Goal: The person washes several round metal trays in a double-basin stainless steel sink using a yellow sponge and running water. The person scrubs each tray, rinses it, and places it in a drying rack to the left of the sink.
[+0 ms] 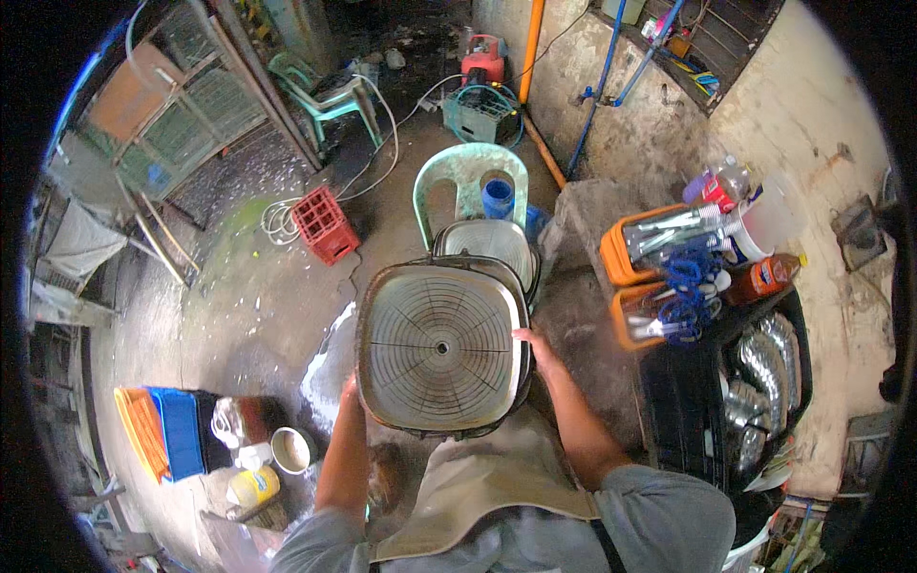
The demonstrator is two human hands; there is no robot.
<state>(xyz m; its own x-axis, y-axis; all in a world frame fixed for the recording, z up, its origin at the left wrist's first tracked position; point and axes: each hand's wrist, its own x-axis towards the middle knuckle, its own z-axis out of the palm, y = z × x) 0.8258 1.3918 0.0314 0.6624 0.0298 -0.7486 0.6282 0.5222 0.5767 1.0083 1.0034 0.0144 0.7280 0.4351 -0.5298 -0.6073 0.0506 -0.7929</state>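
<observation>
In front of my body I hold a square grill pan with rounded corners, a dark rim, concentric ring grooves and a small hole at its centre. My left hand grips its left side, most of the fingers hidden by the edge. On the opposite side my right hand is closed round the rim, thumb on top. Just beyond it, similar square pans are stacked on a pale green plastic chair, partly covered by the one I hold.
To the right, orange trays of utensils and bottles stand by a black crate of metalware. A red crate and coiled hose sit ahead left. Blue and orange bins, a pot and a yellow-labelled container lie nearer left.
</observation>
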